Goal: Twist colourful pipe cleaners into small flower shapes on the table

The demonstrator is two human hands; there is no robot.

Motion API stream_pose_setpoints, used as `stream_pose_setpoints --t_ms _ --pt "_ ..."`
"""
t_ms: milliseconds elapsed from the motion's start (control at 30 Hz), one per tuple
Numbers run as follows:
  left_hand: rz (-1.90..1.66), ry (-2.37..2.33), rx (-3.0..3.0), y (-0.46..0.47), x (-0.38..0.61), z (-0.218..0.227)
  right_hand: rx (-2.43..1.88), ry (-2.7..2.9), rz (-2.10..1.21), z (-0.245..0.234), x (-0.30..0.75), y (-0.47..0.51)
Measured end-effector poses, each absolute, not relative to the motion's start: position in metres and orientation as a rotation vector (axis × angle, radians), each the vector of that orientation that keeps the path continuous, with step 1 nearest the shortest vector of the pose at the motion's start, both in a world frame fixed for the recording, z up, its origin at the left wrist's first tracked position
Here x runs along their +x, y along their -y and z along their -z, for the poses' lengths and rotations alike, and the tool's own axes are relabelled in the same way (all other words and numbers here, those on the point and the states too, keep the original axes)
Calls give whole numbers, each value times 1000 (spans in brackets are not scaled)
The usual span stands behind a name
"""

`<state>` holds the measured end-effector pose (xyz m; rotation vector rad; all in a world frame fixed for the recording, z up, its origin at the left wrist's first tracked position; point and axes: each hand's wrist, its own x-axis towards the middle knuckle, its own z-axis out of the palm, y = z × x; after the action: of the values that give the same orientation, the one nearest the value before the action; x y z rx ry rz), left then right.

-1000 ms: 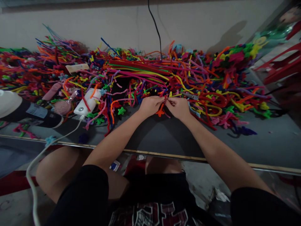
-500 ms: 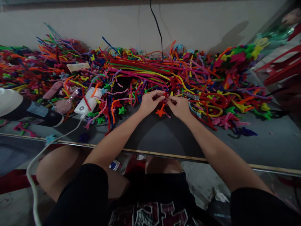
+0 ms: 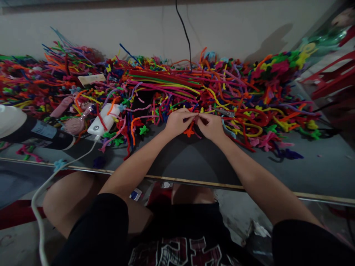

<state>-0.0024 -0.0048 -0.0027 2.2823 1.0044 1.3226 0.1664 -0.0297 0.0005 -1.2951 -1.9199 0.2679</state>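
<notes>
My left hand (image 3: 179,121) and my right hand (image 3: 210,125) meet fingertip to fingertip over the front edge of a heap of pipe cleaners (image 3: 166,79). Thumb and forefinger of each are pinched on a small pipe cleaner piece, mostly hidden by the fingers. An orange pipe cleaner flower (image 3: 189,132) shows just below and between the hands; whether it joins the held piece I cannot tell. A grey metal tool (image 3: 225,112), perhaps scissors or pliers, lies partly buried beyond my right hand.
On the left lie a dark bottle with a white top (image 3: 41,129), a pink hairbrush (image 3: 74,125) and a white power bank (image 3: 104,120), with a white cable (image 3: 74,159) running over the table edge. A green flower (image 3: 144,130) lies left of my hands. A black cord (image 3: 183,26) hangs behind.
My left fingers have straightened and moved slightly right, so the fingertips of both hands now touch. The right hand stays almost in place; the orange flower is a little more covered.
</notes>
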Motion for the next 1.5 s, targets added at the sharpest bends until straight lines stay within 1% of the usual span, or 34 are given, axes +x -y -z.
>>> stream_pose_setpoints --t_ms 100,300,533,800,1000,1200,1500 --pt "-1351 -1021 2303 4 -3 4 -1289 1844 -294 1 166 30" --pt "-1297 -1047 2429 2 -5 9 -1246 1663 -504 -2 165 27" --pt "-1285 -1038 2483 5 -4 7 -1243 1616 -591 -1 168 24" --pt "-1320 -1092 2554 5 -9 1 -1195 1622 -799 1 173 15" --pt "-1061 -904 2783 -3 -17 2 -1148 1622 -1053 -3 173 16" --pt "-1106 -818 2934 -6 -21 2 -1139 1555 -1216 -10 175 17" --pt "-1122 -709 3172 -9 -28 -3 -1141 1565 -1391 -7 183 14"
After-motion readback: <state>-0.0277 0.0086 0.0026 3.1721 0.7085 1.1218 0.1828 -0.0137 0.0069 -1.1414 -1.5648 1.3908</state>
